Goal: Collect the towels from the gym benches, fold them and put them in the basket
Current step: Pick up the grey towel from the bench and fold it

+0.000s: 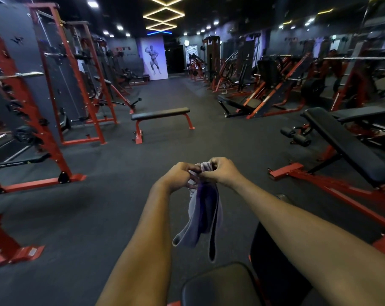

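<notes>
Clearly mid-fold — the left hand (178,174) pinches the top edge of the lilac towel (203,217), which hangs doubled in mid-air, and the right hand (220,171) pinches alongside (both grips tight). Next, I'd guess, another halving — no basket in sight.

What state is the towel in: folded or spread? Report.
Neither: the towel hangs bunched in loose drapes, its top gripped by the left hand and right hand.

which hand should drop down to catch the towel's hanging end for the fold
Probably the left hand: the towel hangs its loose corner nearest that forearm; the right hand also pinches the top.
</notes>
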A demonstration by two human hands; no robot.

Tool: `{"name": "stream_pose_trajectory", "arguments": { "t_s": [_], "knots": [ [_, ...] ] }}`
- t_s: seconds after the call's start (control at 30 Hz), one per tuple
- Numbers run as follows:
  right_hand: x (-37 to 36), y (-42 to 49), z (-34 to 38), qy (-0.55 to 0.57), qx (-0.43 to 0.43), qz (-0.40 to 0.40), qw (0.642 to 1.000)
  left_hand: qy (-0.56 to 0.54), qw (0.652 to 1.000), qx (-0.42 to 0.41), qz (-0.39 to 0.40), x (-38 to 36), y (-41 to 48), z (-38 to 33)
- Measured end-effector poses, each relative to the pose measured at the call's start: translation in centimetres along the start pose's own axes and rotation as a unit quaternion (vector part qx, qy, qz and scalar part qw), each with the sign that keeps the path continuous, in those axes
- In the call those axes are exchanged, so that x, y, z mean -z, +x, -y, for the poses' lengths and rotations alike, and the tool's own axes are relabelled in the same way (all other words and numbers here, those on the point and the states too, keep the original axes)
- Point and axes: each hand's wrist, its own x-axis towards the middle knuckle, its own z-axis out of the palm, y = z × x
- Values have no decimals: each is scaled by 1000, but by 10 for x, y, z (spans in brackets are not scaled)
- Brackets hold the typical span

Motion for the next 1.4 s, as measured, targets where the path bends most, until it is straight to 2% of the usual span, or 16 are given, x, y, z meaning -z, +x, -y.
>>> {"name": "stream_pose_trajectory", "arguments": {
  "t_s": [0.1, 0.23, 0.3, 0.4, 0.43, 0.5, 0.57, 0.63, 0.67, 0.73, 0.83, 0.93, 1.03, 1.17, 1.27, 1.4],
  "knots": [
    [2, -1, -4, 3, 9, -5, 1000, 71, 997, -39, -2, 0, 2, 5],
    [1, -1, -8, 3, 17, -9, 1000, 91, 987, -95, -91, -11, 3, 11],
    [5, -1, -10, 24, 28, 5, 999, 156, 982, -66, -84, -12, 6, 22],
    [18, 1, -19, 64, 42, 18, 997, 342, 939, 19, -5, -6, 7, 42],
    [24, 1, -25, 63, 38, 21, 997, 357, 933, 38, 11, -2, 8, 48],
    [36, -1, -38, 59, 8, 42, 997, 333, 942, 32, 8, 3, 9, 55],
    [45, -4, -55, 43, -37, 98, 994, 315, 949, 15, -25, 4, 11, 54],
    [48, -8, -70, -23, -68, 153, 986, 310, 949, -7, -59, -1, 13, 48],
    [47, -10, -76, -57, -73, 156, 983, 310, 948, -15, -73, -7, 14, 44],
    [42, -13, -83, -108, -71, 88, 988, 301, 948, -24, -97, -17, 18, 40],
    [34, -17, -91, -115, -63, -35, 991, 308, 942, -19, -135, -23, 24, 42],
    [32, -22, -101, -104, -60, -68, 990, 321, 936, -9, -142, -27, 22, 46],
    [31, -37, -110, -102, -41, -31, 994, 319, 941, 24, -110, -38, 9, 56],
    [20, -77, -141, -97, -64, 72, 991, 304, 948, 93, -19, -74, -20, 95],
    [-1, -114, -182, -106, -99, 159, 977, 279, 945, 155, 71, -117, -46, 136],
    [-44, -173, -258, -133, -148, 260, 945, 264, 919, 236, 176, -189, -81, 215]
  ]
}}
